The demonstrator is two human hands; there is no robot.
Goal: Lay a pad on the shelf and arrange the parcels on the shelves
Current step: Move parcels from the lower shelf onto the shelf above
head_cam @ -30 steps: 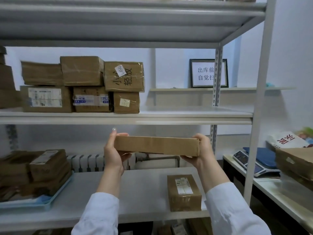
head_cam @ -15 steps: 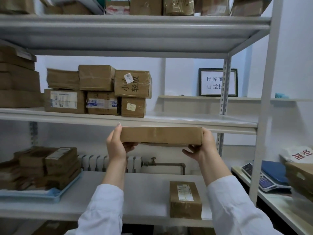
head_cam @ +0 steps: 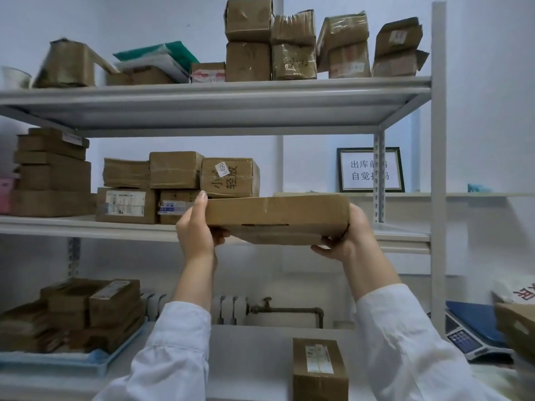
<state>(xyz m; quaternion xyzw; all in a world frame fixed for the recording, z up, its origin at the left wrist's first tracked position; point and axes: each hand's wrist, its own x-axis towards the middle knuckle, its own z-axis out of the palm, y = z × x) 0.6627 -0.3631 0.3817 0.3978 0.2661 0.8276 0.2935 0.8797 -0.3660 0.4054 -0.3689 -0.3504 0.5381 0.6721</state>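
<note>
PROGRESS: stacks (head_cam: 176,186) stand on all three shelves; you have yet to seat the flat parcel (head_cam: 278,215), so the task is judged partway | POSITION: parcel hangs at the middle shelf (head_cam: 402,234) front edge, between your hands | GRIP: left hand (head_cam: 197,230) and right hand (head_cam: 347,238) each clasp one end

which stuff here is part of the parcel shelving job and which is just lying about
Job: flat brown cardboard parcel, left hand, right hand, grey metal middle shelf, taped brown boxes stacked there.
Lying about: framed white sign, blue weighing scale, white radiator.
</note>
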